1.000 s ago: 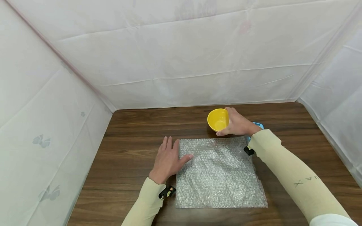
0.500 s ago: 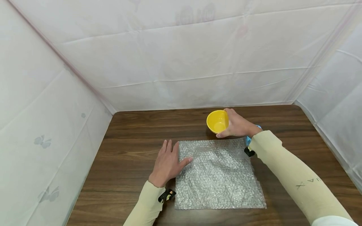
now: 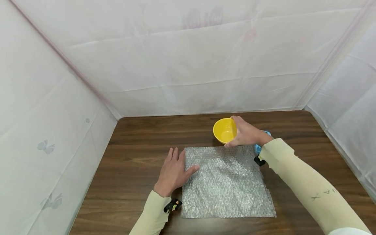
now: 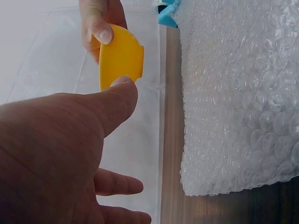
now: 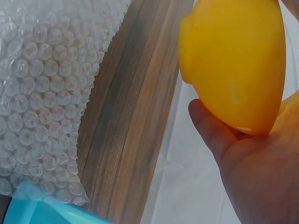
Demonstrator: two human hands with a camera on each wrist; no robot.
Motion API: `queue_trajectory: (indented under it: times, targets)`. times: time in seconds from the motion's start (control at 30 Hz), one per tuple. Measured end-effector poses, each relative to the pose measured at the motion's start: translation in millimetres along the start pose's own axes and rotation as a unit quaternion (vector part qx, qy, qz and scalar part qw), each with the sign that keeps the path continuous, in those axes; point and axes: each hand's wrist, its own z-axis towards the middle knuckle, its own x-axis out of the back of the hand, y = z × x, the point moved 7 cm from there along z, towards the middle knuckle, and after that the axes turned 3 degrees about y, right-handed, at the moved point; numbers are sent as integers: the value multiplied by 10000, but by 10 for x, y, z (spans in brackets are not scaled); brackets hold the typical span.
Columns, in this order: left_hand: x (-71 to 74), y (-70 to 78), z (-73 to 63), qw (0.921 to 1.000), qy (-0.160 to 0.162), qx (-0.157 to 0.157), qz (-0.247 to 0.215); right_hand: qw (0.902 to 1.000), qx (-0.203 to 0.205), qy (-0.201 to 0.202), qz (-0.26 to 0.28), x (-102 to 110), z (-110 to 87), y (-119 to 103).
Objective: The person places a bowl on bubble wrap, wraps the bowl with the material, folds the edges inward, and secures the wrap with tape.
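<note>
A yellow bowl (image 3: pixel 225 130) is in my right hand (image 3: pixel 246 133), whose thumb and fingers grip its right side at the rim. In the right wrist view the bowl (image 5: pixel 233 65) shows its footed base, raised off the wooden table. Below it in the head view lies a square sheet of clear bubble wrap (image 3: pixel 227 186), spread flat. My left hand (image 3: pixel 174 171) rests at the sheet's left edge, fingers straight, the thumb reaching over the wrap. Nothing is held in the left hand (image 4: pixel 70 144).
A light-blue object (image 3: pixel 258 148), mostly hidden by my right wrist, lies at the wrap's far right corner. The brown wooden table (image 3: pixel 132 182) runs back to white fabric walls (image 3: pixel 176 65) behind and on both sides.
My right hand has brought the bowl slightly nearer to me, closer to the wrap's far edge. The left hand stays in place; the head view has tilted a little.
</note>
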Motion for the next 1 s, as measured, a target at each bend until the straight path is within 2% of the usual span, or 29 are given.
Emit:
queue_trajectory:
  times: [0.27,0.43,0.67,1.0]
  targets:
    - [-31,-5,1,10000,35,-72,4,9999,70,-68,-102,-34,-64,-57]
    - [-39,-19,8,10000,-49,7,-72,9998,20,-126,-128,-58,-107,-75]
    - [-45,-38,15,9998,-68,68,-177,9995,186,-150,-189,-78,-168,-169]
    - [-28,-26,11,9999,3,2,-165,9993,298,-213,-55,-108,-238,-234]
